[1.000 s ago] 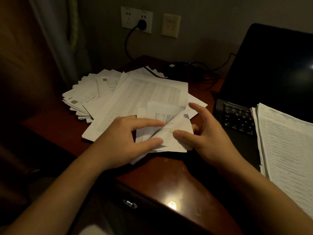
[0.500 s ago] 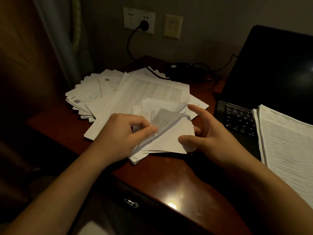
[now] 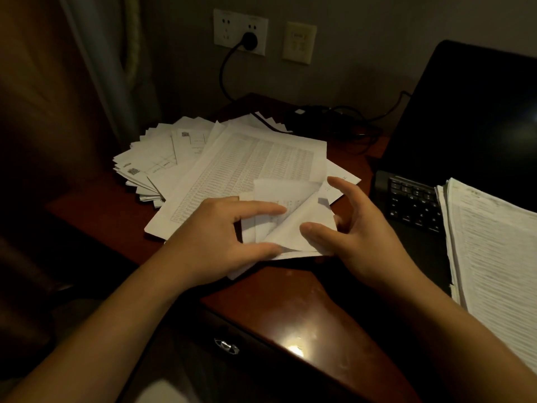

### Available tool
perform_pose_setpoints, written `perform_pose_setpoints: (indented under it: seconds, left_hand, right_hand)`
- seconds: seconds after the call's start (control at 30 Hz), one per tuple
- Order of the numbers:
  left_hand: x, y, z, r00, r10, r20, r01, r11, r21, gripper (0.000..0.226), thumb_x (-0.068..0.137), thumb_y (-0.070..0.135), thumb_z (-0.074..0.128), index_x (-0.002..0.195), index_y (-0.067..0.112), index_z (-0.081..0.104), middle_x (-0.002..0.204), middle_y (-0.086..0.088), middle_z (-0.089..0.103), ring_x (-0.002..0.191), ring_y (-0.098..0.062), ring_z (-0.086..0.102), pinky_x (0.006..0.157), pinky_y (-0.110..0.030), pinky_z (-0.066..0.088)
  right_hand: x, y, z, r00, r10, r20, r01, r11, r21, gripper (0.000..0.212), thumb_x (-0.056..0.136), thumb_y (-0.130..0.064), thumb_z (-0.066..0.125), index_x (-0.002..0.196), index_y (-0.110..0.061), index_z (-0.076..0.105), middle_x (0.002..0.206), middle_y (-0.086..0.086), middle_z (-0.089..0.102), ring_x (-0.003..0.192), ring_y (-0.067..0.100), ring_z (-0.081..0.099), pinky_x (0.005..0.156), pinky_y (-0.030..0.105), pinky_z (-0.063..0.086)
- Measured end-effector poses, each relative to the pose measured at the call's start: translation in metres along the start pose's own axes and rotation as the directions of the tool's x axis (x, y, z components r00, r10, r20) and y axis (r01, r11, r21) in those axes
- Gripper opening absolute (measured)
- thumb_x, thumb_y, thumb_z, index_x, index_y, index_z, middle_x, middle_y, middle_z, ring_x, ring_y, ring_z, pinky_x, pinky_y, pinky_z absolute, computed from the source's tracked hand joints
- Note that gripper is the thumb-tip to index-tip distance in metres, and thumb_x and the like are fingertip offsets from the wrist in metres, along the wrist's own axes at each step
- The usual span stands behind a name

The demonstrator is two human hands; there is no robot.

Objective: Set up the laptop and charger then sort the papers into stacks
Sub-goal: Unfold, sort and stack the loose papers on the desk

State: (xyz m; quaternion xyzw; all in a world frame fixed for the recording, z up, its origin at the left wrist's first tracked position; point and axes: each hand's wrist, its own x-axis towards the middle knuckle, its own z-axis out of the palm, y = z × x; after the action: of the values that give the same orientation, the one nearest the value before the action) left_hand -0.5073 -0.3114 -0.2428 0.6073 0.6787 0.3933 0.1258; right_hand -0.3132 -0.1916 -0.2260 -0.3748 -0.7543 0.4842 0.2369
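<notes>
A small bundle of white slips (image 3: 293, 228) lies near the desk's front edge. My left hand (image 3: 220, 237) holds its left side, forefinger stretched over the top slips and thumb under the lower edge. My right hand (image 3: 357, 234) holds the right side, thumb on the top slip and fingers spread behind. A big table-printed sheet (image 3: 247, 170) lies under the bundle, with a fanned pile of forms (image 3: 154, 158) to its left. The black laptop (image 3: 465, 123) stands open at right. Its charger (image 3: 316, 117) lies behind the papers, plugged into the wall socket (image 3: 250, 40).
A thick stack of printed pages (image 3: 494, 251) covers the laptop's right side, leaving part of the keyboard (image 3: 412, 202) showing. The red-brown desk (image 3: 279, 301) has a drawer handle (image 3: 226, 346) below its front edge. A curtain (image 3: 110, 68) hangs at the left.
My left hand had lifted a slip half a second ago; now that slip lies flatter and the forefinger stretches out across the bundle. My right hand stays on the right side.
</notes>
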Motion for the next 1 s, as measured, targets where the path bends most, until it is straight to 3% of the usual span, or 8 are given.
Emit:
perform_pose_setpoints:
  seconds: [0.1,0.3,0.4,0.47,0.53,0.63,0.73,1.0]
  left_hand:
    - [0.001,0.001,0.002,0.993,-0.023,-0.116,0.017,0.998,-0.06,0.022,0.089,0.027,0.072,0.11,0.029,0.075,0.095,0.022,0.067,0.084,0.012,0.061,0.064,-0.006,0.046]
    - [0.003,-0.001,0.002,0.984,-0.067,-0.162,0.046,0.99,-0.13,0.016,0.088,0.032,0.07,0.08,0.02,0.075,0.076,0.008,0.071,0.076,-0.009,0.066,0.061,-0.033,0.054]
    - [0.002,0.0,0.001,0.978,-0.031,-0.204,0.015,0.997,-0.077,0.017,0.089,0.034,0.07,0.104,0.027,0.068,0.087,0.013,0.068,0.075,-0.013,0.065,0.06,-0.037,0.055]
    - [0.002,0.002,-0.001,0.985,-0.02,-0.169,-0.005,0.989,-0.147,0.059,0.093,0.025,0.068,0.139,0.052,0.042,0.107,0.029,0.062,0.076,-0.013,0.067,0.066,-0.029,0.061]
    - [0.001,0.005,-0.002,0.991,0.01,-0.135,-0.033,0.986,-0.166,0.074,0.098,0.016,0.06,0.142,0.063,0.025,0.121,0.041,0.053,0.069,-0.001,0.062,0.067,-0.011,0.055]
    - [0.0,0.005,-0.001,0.997,0.04,-0.062,-0.047,0.993,-0.111,0.041,0.092,0.029,0.07,0.124,0.051,0.058,0.115,0.021,0.059,0.085,0.012,0.058,0.069,-0.002,0.045]
    - [-0.002,0.003,0.0,1.0,0.015,-0.01,-0.015,0.999,-0.035,0.047,0.071,0.06,0.078,0.116,0.052,0.064,0.107,0.026,0.056,0.106,0.013,0.051,0.079,-0.006,0.047]
    - [0.003,0.004,-0.001,0.982,-0.087,-0.168,0.059,0.985,-0.165,0.009,0.088,0.023,0.073,0.089,0.031,0.076,0.075,0.023,0.07,0.083,0.012,0.063,0.063,-0.004,0.045]
  right_hand:
    - [-0.001,-0.004,-0.009,0.995,0.035,0.096,-0.043,0.995,0.085,0.091,0.087,-0.013,0.076,0.153,-0.044,0.021,0.099,0.0,0.077,0.088,0.016,0.076,0.073,0.031,0.062]
    - [-0.001,-0.007,-0.012,0.986,0.04,0.165,-0.061,0.991,0.122,0.094,0.087,-0.004,0.073,0.153,-0.044,0.019,0.096,-0.005,0.078,0.091,0.016,0.076,0.074,0.027,0.062]
    - [0.0,-0.005,-0.011,0.987,0.029,0.155,-0.049,0.99,0.13,0.092,0.087,-0.006,0.073,0.152,-0.044,0.021,0.097,-0.012,0.077,0.093,0.013,0.075,0.073,0.026,0.061]
    - [0.001,-0.003,-0.01,0.989,0.019,0.145,-0.038,0.991,0.127,0.091,0.087,-0.007,0.074,0.152,-0.044,0.022,0.098,-0.013,0.077,0.094,0.013,0.075,0.075,0.027,0.061]
    - [0.0,-0.001,-0.008,0.993,0.008,0.117,-0.02,0.995,0.098,0.09,0.087,-0.011,0.075,0.153,-0.043,0.024,0.1,-0.009,0.077,0.093,0.014,0.075,0.08,0.032,0.062]
    - [0.001,0.001,-0.002,0.999,0.0,0.047,-0.001,1.0,0.016,0.087,0.085,-0.02,0.079,0.15,-0.045,0.026,0.106,0.0,0.076,0.09,0.015,0.075,0.083,0.038,0.062]
    - [0.001,0.002,0.003,1.0,-0.012,-0.009,0.011,0.999,-0.042,0.086,0.083,-0.03,0.08,0.149,-0.047,0.026,0.115,-0.003,0.069,0.089,0.014,0.075,0.076,0.035,0.064]
    - [-0.002,-0.008,-0.016,0.985,0.057,0.165,-0.087,0.98,0.179,0.089,0.09,-0.001,0.069,0.152,-0.047,0.023,0.104,0.023,0.072,0.096,0.036,0.072,0.081,0.046,0.062]
